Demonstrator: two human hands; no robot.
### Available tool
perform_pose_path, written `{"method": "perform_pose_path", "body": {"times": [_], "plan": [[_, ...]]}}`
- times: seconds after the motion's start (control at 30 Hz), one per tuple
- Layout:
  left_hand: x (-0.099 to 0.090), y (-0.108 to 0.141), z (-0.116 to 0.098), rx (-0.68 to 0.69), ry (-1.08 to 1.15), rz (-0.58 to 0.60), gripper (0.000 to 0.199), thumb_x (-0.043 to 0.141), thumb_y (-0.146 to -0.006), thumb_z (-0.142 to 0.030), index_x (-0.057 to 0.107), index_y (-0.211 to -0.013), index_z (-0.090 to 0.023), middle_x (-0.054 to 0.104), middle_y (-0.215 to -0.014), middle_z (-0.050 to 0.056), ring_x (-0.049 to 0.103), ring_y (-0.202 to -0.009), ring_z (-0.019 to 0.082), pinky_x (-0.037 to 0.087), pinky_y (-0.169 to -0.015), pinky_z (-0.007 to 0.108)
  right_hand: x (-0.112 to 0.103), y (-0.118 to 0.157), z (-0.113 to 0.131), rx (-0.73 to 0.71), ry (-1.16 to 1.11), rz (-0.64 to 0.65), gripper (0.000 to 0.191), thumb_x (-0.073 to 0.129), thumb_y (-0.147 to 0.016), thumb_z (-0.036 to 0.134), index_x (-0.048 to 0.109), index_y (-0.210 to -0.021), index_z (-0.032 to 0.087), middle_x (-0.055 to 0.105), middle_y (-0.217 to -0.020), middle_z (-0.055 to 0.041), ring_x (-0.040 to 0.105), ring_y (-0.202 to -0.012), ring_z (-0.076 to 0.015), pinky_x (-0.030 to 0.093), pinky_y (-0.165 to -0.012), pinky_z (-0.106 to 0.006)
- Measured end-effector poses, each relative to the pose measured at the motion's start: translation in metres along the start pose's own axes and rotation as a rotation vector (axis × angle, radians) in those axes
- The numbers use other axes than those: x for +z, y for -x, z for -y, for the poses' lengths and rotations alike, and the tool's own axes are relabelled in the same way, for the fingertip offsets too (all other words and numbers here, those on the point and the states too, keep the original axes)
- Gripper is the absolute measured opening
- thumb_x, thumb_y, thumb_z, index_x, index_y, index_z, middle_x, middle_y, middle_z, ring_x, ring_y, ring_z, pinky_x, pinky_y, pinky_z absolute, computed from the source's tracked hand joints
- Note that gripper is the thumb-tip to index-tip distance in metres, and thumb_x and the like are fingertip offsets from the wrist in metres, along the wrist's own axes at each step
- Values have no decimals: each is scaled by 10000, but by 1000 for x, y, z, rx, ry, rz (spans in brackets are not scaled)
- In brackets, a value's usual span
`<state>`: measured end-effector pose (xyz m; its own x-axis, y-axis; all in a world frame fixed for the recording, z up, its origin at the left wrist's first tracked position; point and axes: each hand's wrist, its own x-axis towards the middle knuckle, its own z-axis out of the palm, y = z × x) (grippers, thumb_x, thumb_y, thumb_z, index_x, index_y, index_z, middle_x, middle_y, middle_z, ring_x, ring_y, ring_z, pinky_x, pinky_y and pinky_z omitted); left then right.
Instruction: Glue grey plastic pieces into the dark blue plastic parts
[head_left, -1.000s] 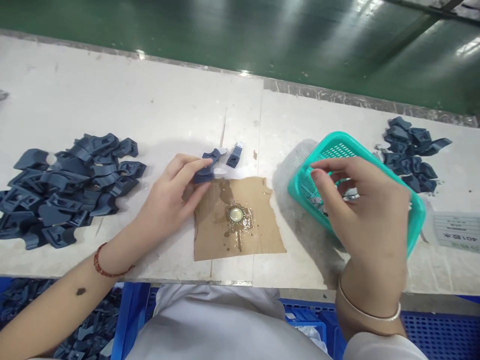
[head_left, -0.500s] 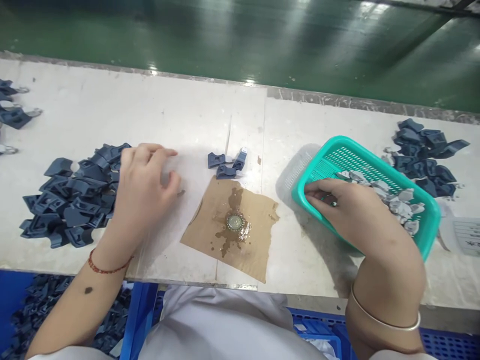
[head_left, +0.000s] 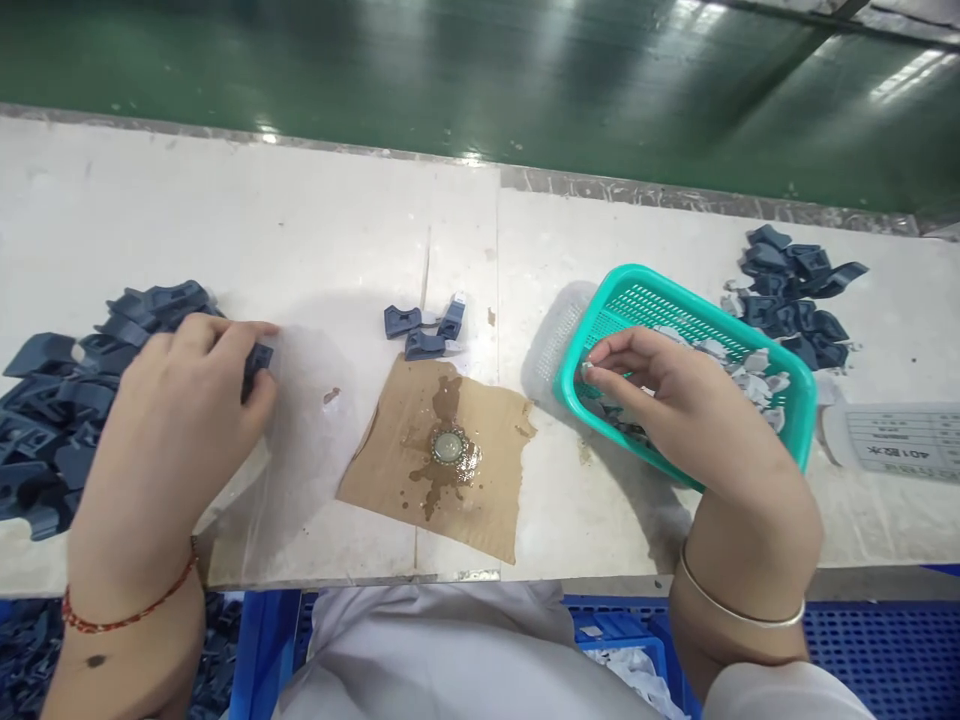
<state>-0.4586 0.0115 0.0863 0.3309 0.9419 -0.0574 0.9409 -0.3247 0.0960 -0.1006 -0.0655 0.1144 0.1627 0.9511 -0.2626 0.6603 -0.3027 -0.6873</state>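
Observation:
My left hand (head_left: 191,410) is closed on a dark blue plastic piece (head_left: 257,362) at the right edge of a pile of similar pieces (head_left: 56,400). Over the near left end of a green basket (head_left: 802,400), my right hand (head_left: 660,400) pinches a small pale piece (head_left: 586,371) between thumb and forefinger. Grey-white pieces (head_left: 754,380) lie in that basket, partly hidden by the hand. Between the hands is a brown paper sheet (head_left: 390,470) with a wet stain and a small round cap (head_left: 449,447). Just beyond the paper, several blue pieces (head_left: 425,346) sit with pale parts on them.
At the right is another cluster of blue pieces (head_left: 795,300) beside a clear labelled bag (head_left: 892,438). A green surface (head_left: 375,80) runs behind the white table (head_left: 322,230). Blue crates (head_left: 885,650) stand below the front edge.
My left hand has moved left to the pile and taken hold of a blue piece. My right hand has lifted slightly, a small pale piece now showing at its fingertips. The view has shifted right.

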Motion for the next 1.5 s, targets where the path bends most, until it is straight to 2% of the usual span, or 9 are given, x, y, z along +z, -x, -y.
{"method": "perform_pose_path", "body": {"times": [0.2,0.3,0.4,0.53,0.9,1.03,1.23,1.33,1.5], "plan": [[-9,0,-11,-11,64,-111,387,474,-1028,-340,613,-1339,-156,673,-1249,139,689,-1097,346,566,-841,447,-1,6,5,-25,-393,-99,204,731,-926,382,789,-1080,260,759,-831,-10,686,-749,-138,557,-650,-260],[-5,2,-28,281,260,-170,277,559,-1032,-287,617,-1271,-159,696,-1245,106,692,-1074,258,571,-885,363,-1,8,5,-41,-567,-77,125,747,-940,336,832,-1024,301,765,-821,6,702,-748,-108,596,-696,-220],[6,1,-39,603,422,-94,228,531,-1042,-224,607,-1245,-152,714,-1240,101,669,-1130,244,552,-947,358,-1,8,6,-34,-686,-24,115,791,-912,336,839,-1001,281,799,-866,-16,746,-765,-118,638,-718,-210],[19,0,-46,761,350,-50,215,502,-1043,-173,608,-1225,-128,740,-1231,107,675,-1026,252,557,-856,382,3,8,11,-51,-783,15,100,855,-850,319,835,-929,261,812,-873,-13,765,-743,-109,654,-712,-177],[17,8,-46,737,425,-78,258,607,-1022,-369,643,-1124,-134,777,-958,89,723,-717,197,495,-574,295,35,26,21,-240,-642,1,223,791,-904,182,810,-1065,336,815,-942,30,759,-807,-118,646,-751,-223],[15,7,-48,664,501,-119,268,634,-1010,-340,620,-1201,-153,771,-1016,68,643,-596,117,487,-549,246,49,31,26,-444,-479,125,185,786,-888,121,783,-1017,254,803,-1019,-8,763,-907,-139,634,-800,-241],[20,5,-48,583,651,-73,274,670,-985,-248,616,-1240,-166,733,-1114,58,703,-840,125,574,-722,215,73,31,21,-722,-245,251,124,673,-967,115,729,-1073,148,757,-1008,-79,723,-899,-136,617,-810,-249],[25,3,-48,683,618,-3,212,609,-1015,-231,632,-1218,-173,731,-1261,87,701,-1124,204,595,-938,320,76,30,19,-707,-225,244,112,666,-971,130,722,-1065,156,762,-985,-68,726,-885,-144,617,-807,-262],[30,3,-50,698,470,21,190,563,-1035,-226,635,-1198,-160,746,-1250,91,680,-1099,235,607,-894,378,72,28,21,-632,-205,210,93,656,-973,158,722,-1022,203,777,-974,-55,749,-908,-176,626,-790,-289]]}}
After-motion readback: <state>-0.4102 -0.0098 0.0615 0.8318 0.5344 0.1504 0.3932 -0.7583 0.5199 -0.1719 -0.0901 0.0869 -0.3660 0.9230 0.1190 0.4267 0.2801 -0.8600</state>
